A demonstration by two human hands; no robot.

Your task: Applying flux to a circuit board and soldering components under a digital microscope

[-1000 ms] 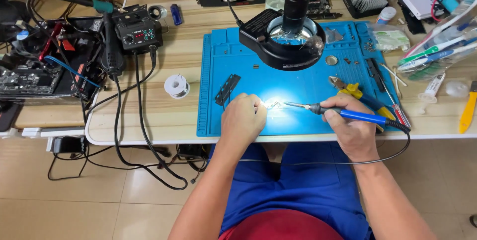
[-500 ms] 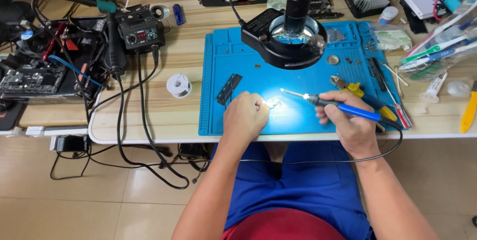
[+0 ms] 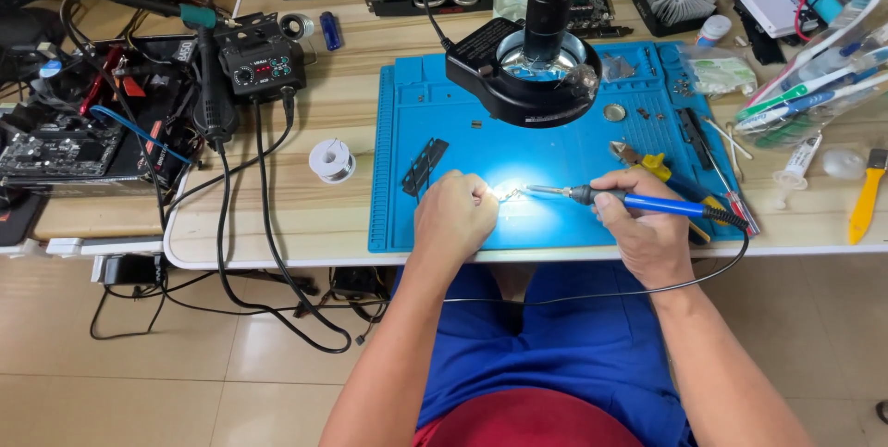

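1. the blue work mat [image 3: 555, 155] lay on the wooden table [image 3: 305, 216], its near edge almost flush with the table's front edge; bare mat stayed open between the two hands and behind them up to the ring lamp [image 3: 523, 72].
2. to the left of the mat, a strip of bare wood held only a small solder spool [image 3: 331, 160]; black cables hung over the table edge there toward the floor.
3. to the right, the mat was crowded by yellow-handled cutters [image 3: 652, 165] and thin tools, just beside the right hand.
4. a clear bag of pens and tubes [image 3: 814, 86] sat at the far right, a white box behind it, and a yellow-handled brush [image 3: 867, 197] near the right edge.
5. the left hand [image 3: 453, 217] rested on the mat, fingers curled shut, pinching a small bright part [image 3: 509, 193] under the light; what exactly it was could not be told.
6. the right hand [image 3: 643, 225] gripped the blue soldering iron [image 3: 638, 202] like a pen, fingers wrapped around the handle, tip pointing left and meeting the small part.
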